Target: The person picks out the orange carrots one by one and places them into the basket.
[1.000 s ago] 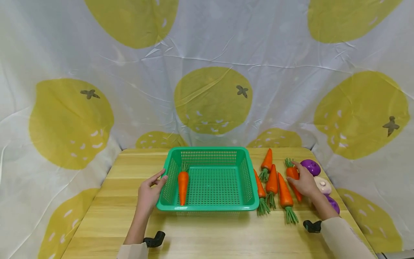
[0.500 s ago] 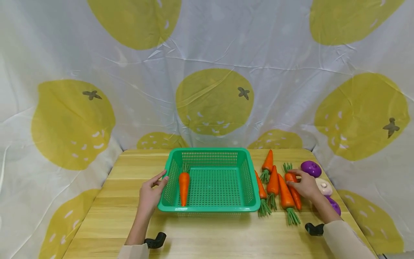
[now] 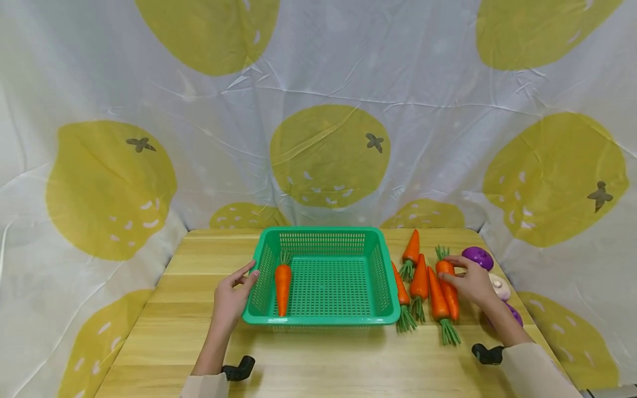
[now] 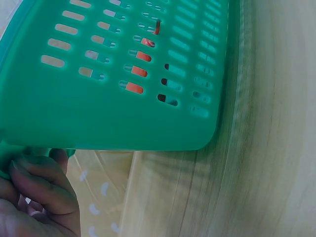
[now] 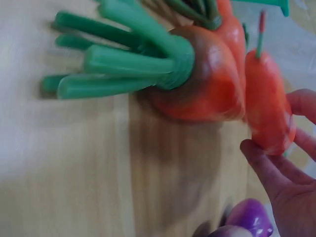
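Observation:
My left hand (image 3: 231, 298) grips the left rim of a green plastic basket (image 3: 320, 320); in the left wrist view its fingers (image 4: 49, 187) curl at the basket's edge. One orange carrot (image 3: 282, 287) lies inside the basket, leaves pointing away. To the right of it, my right hand (image 3: 473, 282) pinches another carrot (image 3: 450, 298) near its leafy end. The right wrist view shows that carrot (image 5: 269, 103) between thumb and fingers, its narrow end towards the camera. A neighbouring carrot (image 3: 438, 298) lies close along its left side.
More carrots (image 3: 419, 279) lie between the basket and my right hand. Beyond that hand, near the right table edge, are a purple round vegetable (image 3: 479, 258), a whitish round one (image 3: 499, 286) and a second purple one (image 3: 515, 314). A lemon-print cloth (image 3: 328, 155) hangs behind the wooden table (image 3: 318, 365).
My right hand has taken hold of the carrot under it, whose narrow end has swung towards me and now sits against the neighbouring carrot. My left hand and the basket have stayed put.

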`<state>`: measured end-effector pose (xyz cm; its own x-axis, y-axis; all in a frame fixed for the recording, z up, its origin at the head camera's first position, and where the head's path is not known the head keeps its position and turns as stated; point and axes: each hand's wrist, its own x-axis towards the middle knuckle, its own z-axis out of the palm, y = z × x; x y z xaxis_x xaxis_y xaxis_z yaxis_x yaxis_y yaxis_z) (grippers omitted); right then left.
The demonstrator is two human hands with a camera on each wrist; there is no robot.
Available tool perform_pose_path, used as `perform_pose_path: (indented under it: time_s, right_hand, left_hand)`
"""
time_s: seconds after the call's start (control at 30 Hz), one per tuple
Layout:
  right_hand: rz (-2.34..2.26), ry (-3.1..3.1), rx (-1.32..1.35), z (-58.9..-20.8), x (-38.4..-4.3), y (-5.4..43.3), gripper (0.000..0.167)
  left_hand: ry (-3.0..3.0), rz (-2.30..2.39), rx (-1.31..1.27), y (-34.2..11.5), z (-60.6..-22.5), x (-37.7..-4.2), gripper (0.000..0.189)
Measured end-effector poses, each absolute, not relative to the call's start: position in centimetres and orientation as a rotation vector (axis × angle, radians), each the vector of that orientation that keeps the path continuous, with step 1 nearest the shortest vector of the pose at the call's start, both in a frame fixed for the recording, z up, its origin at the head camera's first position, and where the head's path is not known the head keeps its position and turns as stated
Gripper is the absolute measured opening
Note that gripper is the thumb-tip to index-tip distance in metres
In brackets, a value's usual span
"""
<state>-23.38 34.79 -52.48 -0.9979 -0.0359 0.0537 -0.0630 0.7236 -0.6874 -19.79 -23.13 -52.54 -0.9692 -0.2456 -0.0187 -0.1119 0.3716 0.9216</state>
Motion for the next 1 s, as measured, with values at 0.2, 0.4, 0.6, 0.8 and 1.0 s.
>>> perform_pose_path:
  time_s: [0.2,0.4,0.6,0.8,1.0]
  right_hand:
    - [1.283,-2.840,0.065,-51.3,-23.4,33.7,0.063]
    - [1.401,-2.776,0.104,-49.7,-23.0,31.9,0.062]
    - [1.475,-2.739,0.126,-48.0,-22.8,30.1,0.062]
    - [1.590,-2.699,0.138,-47.2,-23.3,28.2,0.062]
    - [1.714,-2.615,0.158,-46.9,-23.8,25.8,0.060]
  left_hand:
    - [-2.491,-1.669,0.323,-23.2,-52.4,-19.8,0.042]
    - [-2.501,-1.667,0.320,-23.2,-52.5,-19.8,0.042]
    - [-2.497,-1.664,0.316,-23.2,-52.4,-19.8,0.042]
    - [-2.511,-1.656,0.316,-23.2,-52.4,-19.8,0.044]
    - [-2.507,-1.656,0.323,-23.2,-52.5,-19.8,0.046]
